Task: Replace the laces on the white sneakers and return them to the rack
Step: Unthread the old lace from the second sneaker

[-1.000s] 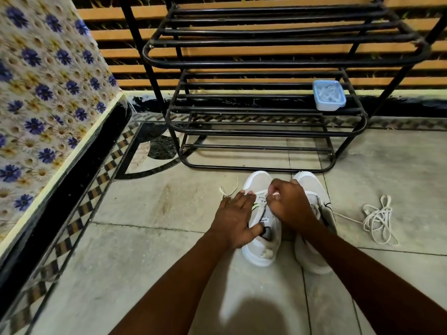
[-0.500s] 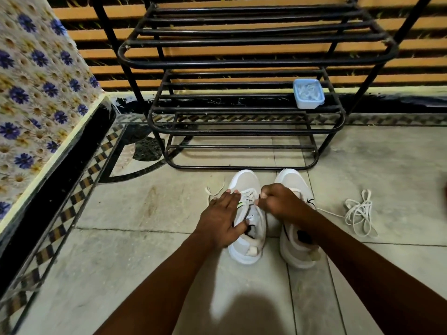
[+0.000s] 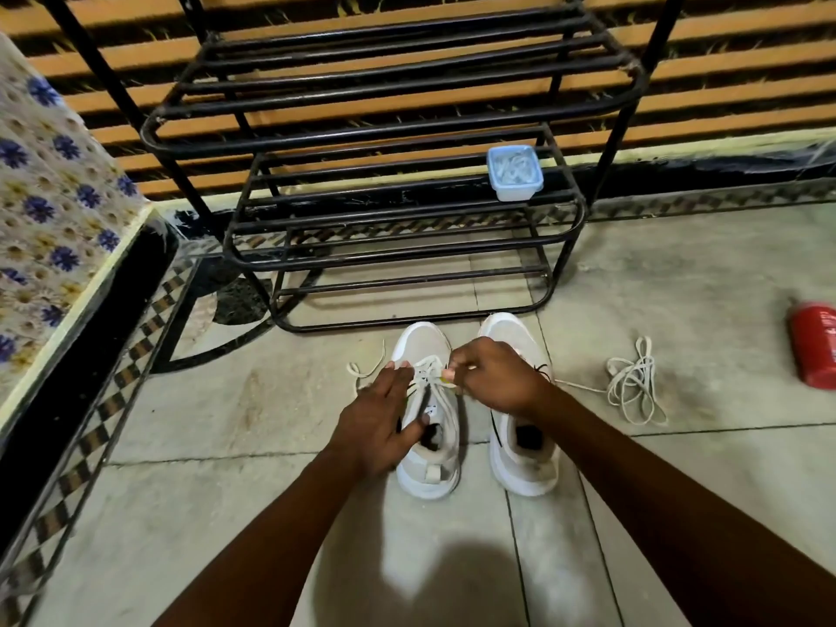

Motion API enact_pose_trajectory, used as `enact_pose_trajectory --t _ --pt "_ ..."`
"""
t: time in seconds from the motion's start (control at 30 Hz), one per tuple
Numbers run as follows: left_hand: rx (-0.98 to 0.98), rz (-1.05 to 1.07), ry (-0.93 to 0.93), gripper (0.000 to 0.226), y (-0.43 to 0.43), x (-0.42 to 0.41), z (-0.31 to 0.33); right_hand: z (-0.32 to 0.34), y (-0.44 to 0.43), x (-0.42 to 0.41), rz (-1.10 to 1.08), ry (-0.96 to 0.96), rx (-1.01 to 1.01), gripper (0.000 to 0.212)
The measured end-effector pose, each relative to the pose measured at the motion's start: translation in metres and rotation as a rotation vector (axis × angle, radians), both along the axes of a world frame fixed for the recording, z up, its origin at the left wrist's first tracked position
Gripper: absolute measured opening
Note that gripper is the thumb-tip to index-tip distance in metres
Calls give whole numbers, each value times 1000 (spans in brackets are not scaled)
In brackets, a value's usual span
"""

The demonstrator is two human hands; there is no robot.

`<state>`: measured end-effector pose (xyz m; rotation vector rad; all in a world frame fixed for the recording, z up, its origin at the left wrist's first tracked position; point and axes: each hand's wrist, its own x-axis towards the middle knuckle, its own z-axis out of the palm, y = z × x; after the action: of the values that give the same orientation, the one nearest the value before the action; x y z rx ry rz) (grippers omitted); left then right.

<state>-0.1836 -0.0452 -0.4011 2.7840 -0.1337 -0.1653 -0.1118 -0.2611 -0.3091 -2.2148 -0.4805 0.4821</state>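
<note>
Two white sneakers stand side by side on the floor, toes toward the black metal rack (image 3: 398,260). On the left sneaker (image 3: 429,463) my left hand (image 3: 382,418) rests over the outer side, fingers straight and thumb by the opening. My right hand (image 3: 495,375) pinches the white lace (image 3: 434,371) at that shoe's upper eyelets. One lace end (image 3: 364,371) trails on the floor to the left. The right sneaker (image 3: 520,454) has no lace in view and is partly covered by my right wrist.
A loose bundle of white lace (image 3: 633,386) lies on the tiles to the right. A blue plastic tub (image 3: 515,174) sits on a rack shelf. A red canister (image 3: 814,350) lies at the right edge. A floral-covered ledge (image 3: 49,228) borders the left.
The view has shifted right, and the red canister has come into sight. My right hand has moved slightly along the lace on the left sneaker; my left hand stays on the shoe.
</note>
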Motion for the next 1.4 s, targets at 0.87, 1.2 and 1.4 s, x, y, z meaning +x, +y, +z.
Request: enact_pose_trajectory --t 0.87,1.2,1.4 --pt "97 -13 -42 94 -3 1 11 22 8 6 -308 -117 749 17" --pt "-22 72 -46 81 -5 4 13 1 -8 13 384 -564 -183 8" --pt "4 71 -46 84 -7 4 12 -9 0 9 382 -519 -480 7"
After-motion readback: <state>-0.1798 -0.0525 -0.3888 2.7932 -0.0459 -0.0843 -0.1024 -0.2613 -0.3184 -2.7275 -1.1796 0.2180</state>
